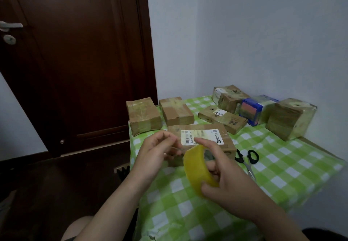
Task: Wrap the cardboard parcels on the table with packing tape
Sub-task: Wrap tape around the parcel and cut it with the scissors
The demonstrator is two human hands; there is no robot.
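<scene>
While gripping roll [195,167] in right hand [226,180], pinching tape end [176,148] with left hand [158,150] near parcel [202,136] at 12 o'clock. Seemingly done with rear parcels [144,116]; yet to wrap this one.

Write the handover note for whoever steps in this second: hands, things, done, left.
Left hand: grip pinches the tape end pulled off the tape roll.
Right hand: holds the tape roll above the table.
Labelled parcel lies just beyond the hands; scissors on the table to its right.
Done: six boxes at the back look taped already.
Left: stick the strip on the labelled parcel, wrap, cut.
</scene>
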